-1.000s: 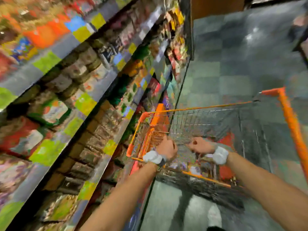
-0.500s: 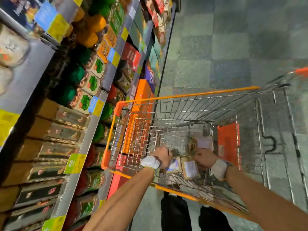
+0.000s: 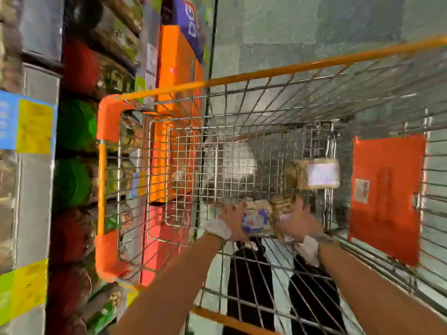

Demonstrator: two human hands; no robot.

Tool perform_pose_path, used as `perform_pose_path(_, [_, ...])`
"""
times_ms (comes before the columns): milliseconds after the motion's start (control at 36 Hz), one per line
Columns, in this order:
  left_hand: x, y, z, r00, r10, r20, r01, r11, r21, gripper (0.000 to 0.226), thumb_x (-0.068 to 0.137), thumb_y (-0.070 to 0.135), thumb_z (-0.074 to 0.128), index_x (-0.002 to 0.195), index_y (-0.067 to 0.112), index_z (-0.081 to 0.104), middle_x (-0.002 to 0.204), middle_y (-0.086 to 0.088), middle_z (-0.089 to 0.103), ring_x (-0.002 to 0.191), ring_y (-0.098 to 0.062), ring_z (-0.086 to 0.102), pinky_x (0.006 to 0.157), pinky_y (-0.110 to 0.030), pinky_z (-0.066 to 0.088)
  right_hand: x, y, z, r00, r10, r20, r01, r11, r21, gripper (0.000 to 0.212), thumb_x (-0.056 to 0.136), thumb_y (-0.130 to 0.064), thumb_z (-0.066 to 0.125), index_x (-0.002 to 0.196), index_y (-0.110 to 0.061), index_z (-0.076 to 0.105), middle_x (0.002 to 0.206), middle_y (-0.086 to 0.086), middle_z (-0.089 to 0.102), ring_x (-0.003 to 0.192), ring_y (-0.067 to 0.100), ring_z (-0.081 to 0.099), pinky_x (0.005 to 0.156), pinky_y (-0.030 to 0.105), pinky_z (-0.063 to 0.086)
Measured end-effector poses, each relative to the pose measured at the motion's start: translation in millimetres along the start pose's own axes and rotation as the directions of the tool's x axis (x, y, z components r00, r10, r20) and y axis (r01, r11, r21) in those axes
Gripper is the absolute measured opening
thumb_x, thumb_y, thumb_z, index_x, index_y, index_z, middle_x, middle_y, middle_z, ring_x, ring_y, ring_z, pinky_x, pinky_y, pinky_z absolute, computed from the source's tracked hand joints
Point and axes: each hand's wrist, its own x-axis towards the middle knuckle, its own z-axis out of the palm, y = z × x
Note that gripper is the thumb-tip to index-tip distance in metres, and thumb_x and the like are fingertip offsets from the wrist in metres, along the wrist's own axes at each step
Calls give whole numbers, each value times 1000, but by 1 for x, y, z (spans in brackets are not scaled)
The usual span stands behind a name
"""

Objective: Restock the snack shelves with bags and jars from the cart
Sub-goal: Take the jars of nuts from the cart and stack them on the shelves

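— Can we read any text here?
— Only the big white letters on the purple box (image 3: 187, 25) at the upper middle of the frame. They look like "DG", but we are not sure. The shelf tags (image 3: 33, 126) and the jar label (image 3: 320, 175) are too blurred for us.

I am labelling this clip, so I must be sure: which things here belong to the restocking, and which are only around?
Belongs to the job:
- cart
- left hand at the blue-label jar
- right hand at the second jar; both grips are blurred
- far jar
- shelves

Only around:
- orange panel
- price tags
- floor
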Motion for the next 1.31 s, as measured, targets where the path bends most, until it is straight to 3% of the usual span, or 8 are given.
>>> perform_pose_path(250, [-3,-14,-16,994,96,-56,-96,995,14,120,60,61,85,153,30,16,132,-17,42,123,-40,49,106,-56,45,-2,-3,-4,999,-51,10,51,996,-71,134,63,-77,72,156,-28,-11,163,23,7,135,47,42,107,55,43])
perform_pose_path(472, [-2,-64,-81,992,81,-96,-57,972,227,99,71,36,87,153,27,32,155,-14,30,140,-38,36,114,-51,35,5,-40,-6,968,-239,80,238,971,28,126,59,-71,75,151,-41,-4,125,9,62,86,21,71,75,41,61])
perform_pose_path(694, [2,-115,-103,972,42,-233,-27,997,68,101,74,40,74,155,41,15,159,-10,32,143,-42,33,116,-49,34,37,-88,-13,919,-331,215,335,942,23,110,85,-54,70,158,-13,-3,164,14,14,150,42,4,119,51,21])
perform_pose_path(778, [-3,-106,-85,904,-153,-398,88,980,-179,104,75,36,71,156,41,7,162,-16,16,139,-43,36,108,-44,45,31,-86,-17,941,-307,145,294,950,105,88,97,-44,58,159,-19,1,163,13,14,145,40,24,114,49,31])
perform_pose_path(889, [-6,-80,-63,851,-482,-208,47,465,-884,119,85,22,80,159,18,-13,153,-14,38,140,-36,42,111,-39,41,22,-82,-18,930,-365,-50,365,931,-14,80,99,-53,42,159,-30,-4,163,8,19,145,39,26,116,55,29])
perform_pose_path(1028, [6,-71,-39,853,-522,-27,42,120,-992,157,54,76,82,156,13,-20,154,-28,38,132,-54,45,73,-47,61,30,-77,-27,923,-312,-225,347,927,140,49,104,-24,32,153,-23,30,141,26,45,84,26,56,69,49,57])
perform_pose_path(1139, [15,-73,-42,858,-495,-136,-60,167,-984,121,79,41,83,155,9,-6,149,-25,46,127,-52,51,91,-62,53,38,-76,-27,929,-218,-299,282,940,193,57,105,-15,38,158,-23,19,133,15,51,104,36,58,85,53,55])
perform_pose_path(1306, [24,-72,-52,858,-395,-328,-175,375,-910,99,81,1,78,154,15,14,139,-15,53,130,-34,51,110,-48,42,13,-85,-6,957,-235,-171,233,972,-32,116,69,-82,65,152,-40,-3,147,17,22,131,47,32,101,61,44])
